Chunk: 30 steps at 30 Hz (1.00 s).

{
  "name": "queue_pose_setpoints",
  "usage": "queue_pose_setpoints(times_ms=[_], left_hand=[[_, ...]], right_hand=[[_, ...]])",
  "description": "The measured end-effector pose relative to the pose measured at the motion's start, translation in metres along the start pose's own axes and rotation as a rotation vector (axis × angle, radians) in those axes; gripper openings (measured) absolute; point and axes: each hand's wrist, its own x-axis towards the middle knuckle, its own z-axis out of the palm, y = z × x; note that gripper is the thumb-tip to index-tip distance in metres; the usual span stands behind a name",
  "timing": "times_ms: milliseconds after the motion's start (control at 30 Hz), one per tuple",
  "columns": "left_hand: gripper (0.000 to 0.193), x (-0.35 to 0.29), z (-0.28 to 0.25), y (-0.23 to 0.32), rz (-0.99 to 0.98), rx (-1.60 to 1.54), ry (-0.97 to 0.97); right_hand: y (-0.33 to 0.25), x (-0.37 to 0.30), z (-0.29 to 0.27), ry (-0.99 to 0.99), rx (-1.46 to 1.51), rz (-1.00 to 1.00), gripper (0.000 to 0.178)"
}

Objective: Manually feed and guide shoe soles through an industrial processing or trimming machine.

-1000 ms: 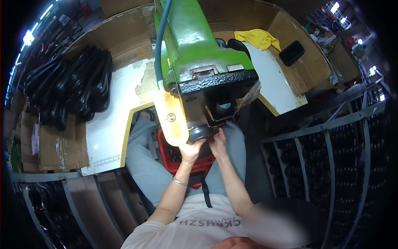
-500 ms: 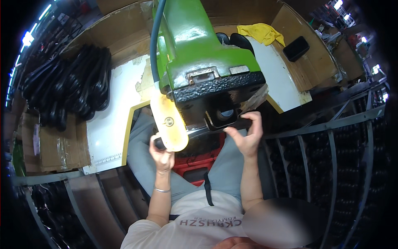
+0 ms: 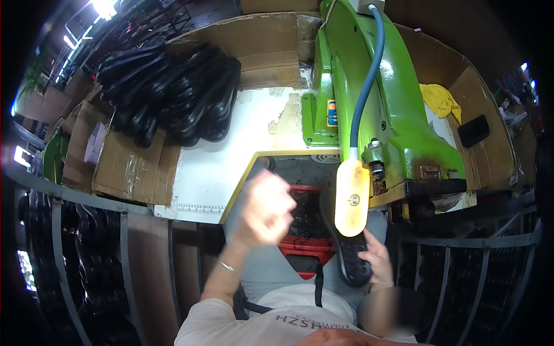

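You wear a white T-shirt [image 3: 277, 326] with dark lettering, grey trousers [image 3: 271, 277] and a thin bracelet [image 3: 226, 266] on your left wrist, at seven o'clock.

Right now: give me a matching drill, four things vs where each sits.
Things:
1. yellow cloth
2. heap of black curved parts
3. long black sole-shaped piece
4. red plastic crate

Places:
A. on cardboard, upper left
B. in the right hand
C. far right of the green machine
D. on the lap, below the table cut-out

Pairs: 1-C, 2-A, 3-B, 4-D
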Motion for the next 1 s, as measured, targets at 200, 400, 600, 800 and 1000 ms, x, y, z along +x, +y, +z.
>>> queue_pose_setpoints(times_ms=[200,400,600,800,1000], left_hand=[[0.041,0.050,-0.145,-0.144,-0.358,1.225,0.272],[0.022,0.051,-0.082,-0.072,-0.231,0.748,0.447],[0.034,-0.038,-0.083,0.032,-0.504,0.317,0.477],[0.028,-0.061,-0.040,0.060,-0.678,-0.204,0.200],[0.034,-0.029,0.032,0.069,-0.712,-0.707,0.212]], right_hand=[[-0.129,-0.009,-0.027,0.134,-0.576,-0.416,0.068],[-0.219,0.126,-0.088,0.403,-0.505,-0.561,0.059],[-0.220,0.227,-0.129,0.528,-0.534,-0.351,0.054],[-0.124,0.195,-0.120,0.799,-1.071,-1.097,0.041],[-0.028,0.063,-0.031,-0.048,0.011,-0.618,0.075]])
